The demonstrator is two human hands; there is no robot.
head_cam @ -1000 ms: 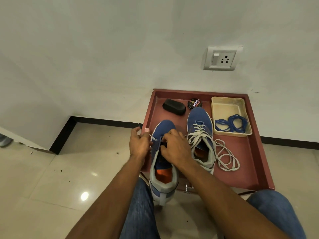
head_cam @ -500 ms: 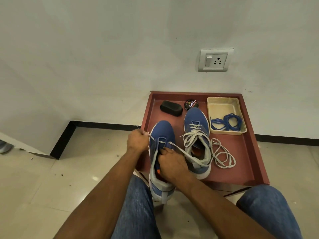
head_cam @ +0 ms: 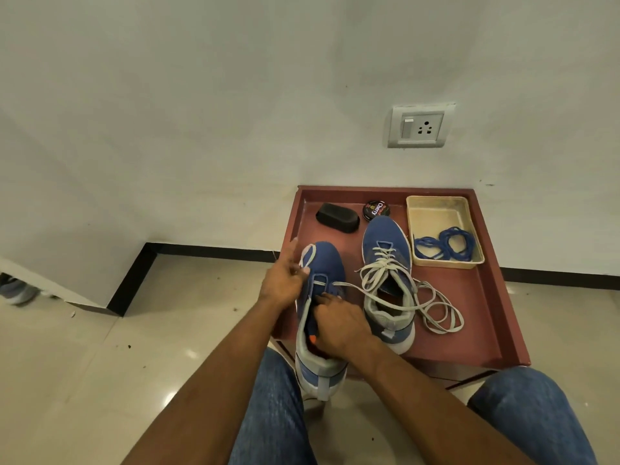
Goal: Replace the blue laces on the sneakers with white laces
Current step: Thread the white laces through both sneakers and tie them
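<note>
Threading the near sneaker [head_cam: 320,297], which lies toe-away from me, half on the red tray [head_cam: 486,297] and half over my lap, I have my left hand [head_cam: 283,283] pinching the white lace [head_cam: 365,293] end just left of the bottom eyelets. My right hand [head_cam: 339,325] has curled fingers at the tongue; whether they grip anything is hidden. Blue laces [head_cam: 446,245] sit in the beige bin [head_cam: 436,209], well apart.
</note>
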